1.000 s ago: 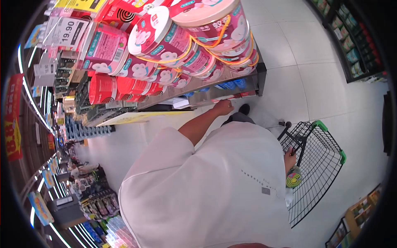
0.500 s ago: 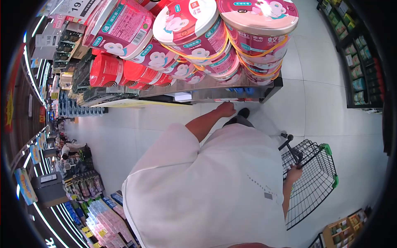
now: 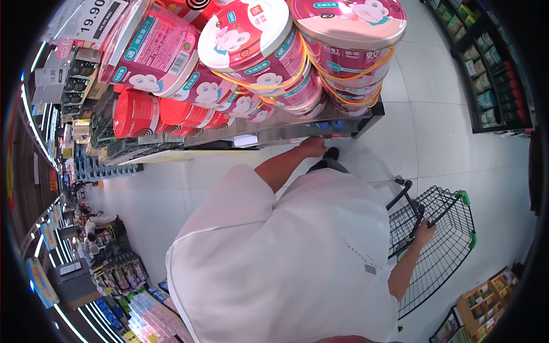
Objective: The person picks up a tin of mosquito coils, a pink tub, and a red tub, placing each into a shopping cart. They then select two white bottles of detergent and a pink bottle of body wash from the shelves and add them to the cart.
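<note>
My right hand (image 3: 424, 231) is wrapped round the dark handle of a black wire shopping cart (image 3: 443, 257) with green corners, on my right. My left hand (image 3: 313, 147) hangs low beside the display shelf (image 3: 274, 136), fingers loosely curled, with nothing visible in it. Beyond that hand, pink round tubs (image 3: 246, 40) with a white cartoon figure are stacked on the shelf, some tied together with yellow cord. Several red canisters (image 3: 137, 114) lie beside them.
A price sign (image 3: 100, 20) reading 19.90 stands at upper left. Shelving (image 3: 492, 74) with packaged goods lines the far right. Another person (image 3: 100, 226) is at the left, near racks of goods. A wooden product stand (image 3: 480, 303) is at lower right. Pale floor tiles (image 3: 434, 137) lie between.
The cart and my right hand have shifted to the right, with more of the forearm showing. The tub display has moved slightly left in view. My left hand stays low by the shelf.
</note>
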The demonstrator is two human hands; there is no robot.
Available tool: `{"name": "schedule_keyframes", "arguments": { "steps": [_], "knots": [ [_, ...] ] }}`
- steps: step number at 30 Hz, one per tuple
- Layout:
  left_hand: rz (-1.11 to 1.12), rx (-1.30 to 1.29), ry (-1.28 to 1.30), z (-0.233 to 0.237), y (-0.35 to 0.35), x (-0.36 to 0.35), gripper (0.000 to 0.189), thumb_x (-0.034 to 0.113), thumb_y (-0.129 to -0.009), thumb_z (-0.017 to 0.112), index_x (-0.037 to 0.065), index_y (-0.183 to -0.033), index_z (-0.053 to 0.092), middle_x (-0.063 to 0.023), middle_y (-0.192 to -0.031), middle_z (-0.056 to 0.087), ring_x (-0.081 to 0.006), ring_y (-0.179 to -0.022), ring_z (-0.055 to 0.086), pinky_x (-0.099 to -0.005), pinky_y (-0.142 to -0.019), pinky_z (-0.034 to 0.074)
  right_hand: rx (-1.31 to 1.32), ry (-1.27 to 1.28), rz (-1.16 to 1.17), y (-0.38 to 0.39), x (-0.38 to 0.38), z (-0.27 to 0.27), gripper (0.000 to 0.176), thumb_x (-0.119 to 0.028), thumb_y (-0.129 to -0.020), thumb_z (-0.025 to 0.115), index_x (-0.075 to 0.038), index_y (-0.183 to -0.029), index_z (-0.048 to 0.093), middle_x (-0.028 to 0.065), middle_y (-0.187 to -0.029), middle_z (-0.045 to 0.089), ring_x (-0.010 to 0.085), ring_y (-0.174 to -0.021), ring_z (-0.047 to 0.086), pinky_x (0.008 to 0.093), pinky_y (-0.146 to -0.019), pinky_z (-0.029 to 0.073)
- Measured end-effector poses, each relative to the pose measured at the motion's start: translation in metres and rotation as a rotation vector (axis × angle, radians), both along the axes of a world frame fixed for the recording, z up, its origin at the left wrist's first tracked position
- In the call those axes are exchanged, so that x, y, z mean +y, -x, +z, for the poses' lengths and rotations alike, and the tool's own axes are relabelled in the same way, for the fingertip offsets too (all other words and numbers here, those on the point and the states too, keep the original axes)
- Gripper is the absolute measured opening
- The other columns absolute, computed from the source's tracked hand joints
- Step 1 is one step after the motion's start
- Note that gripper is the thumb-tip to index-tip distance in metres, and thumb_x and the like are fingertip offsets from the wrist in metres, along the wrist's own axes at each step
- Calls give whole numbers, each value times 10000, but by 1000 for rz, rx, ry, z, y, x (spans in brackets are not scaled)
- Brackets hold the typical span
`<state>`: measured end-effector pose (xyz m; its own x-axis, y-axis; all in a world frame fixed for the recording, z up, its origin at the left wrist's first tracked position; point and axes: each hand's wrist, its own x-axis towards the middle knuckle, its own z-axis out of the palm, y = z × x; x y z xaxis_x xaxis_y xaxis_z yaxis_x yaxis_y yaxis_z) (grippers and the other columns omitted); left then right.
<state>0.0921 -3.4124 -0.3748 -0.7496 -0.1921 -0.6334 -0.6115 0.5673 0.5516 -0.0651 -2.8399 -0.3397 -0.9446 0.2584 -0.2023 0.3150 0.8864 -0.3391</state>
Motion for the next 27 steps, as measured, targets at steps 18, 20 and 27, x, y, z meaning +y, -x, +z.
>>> {"name": "schedule_keyframes", "arguments": {
  "steps": [18, 20, 27],
  "knots": [
    [13, 56, 24, -18, -17, 11, 339, 344, -802, 672, 18, -884, 716, -203, -931, 706, -332, -890, 685, -432, -803, 528, 76, -422, -13, -64, 26, -22, 238, -178, -863, 595, -3, -1001, 512, 207, -897, 629, 394, -812, 647, 495, -717, 499],
    [52, 38, 15, -23, -18, 14, 358, 353, -801, 704, 10, -903, 721, -200, -973, 699, -322, -941, 675, -429, -830, 518, 5, -378, -97, -50, 14, -2, 294, -182, -875, 599, 6, -1076, 496, 242, -952, 637, 384, -850, 655, 495, -730, 498],
    [-233, -44, -85, -21, 2, 15, 329, 321, -866, 676, 10, -973, 666, -92, -760, 685, -170, -631, 688, -314, -569, 541, -30, 19, -102, -114, 5, 102, 629, -396, -885, 639, 48, -1310, 508, 301, -1182, 612, 440, -1114, 589, 467, -945, 463]
  ]
}}
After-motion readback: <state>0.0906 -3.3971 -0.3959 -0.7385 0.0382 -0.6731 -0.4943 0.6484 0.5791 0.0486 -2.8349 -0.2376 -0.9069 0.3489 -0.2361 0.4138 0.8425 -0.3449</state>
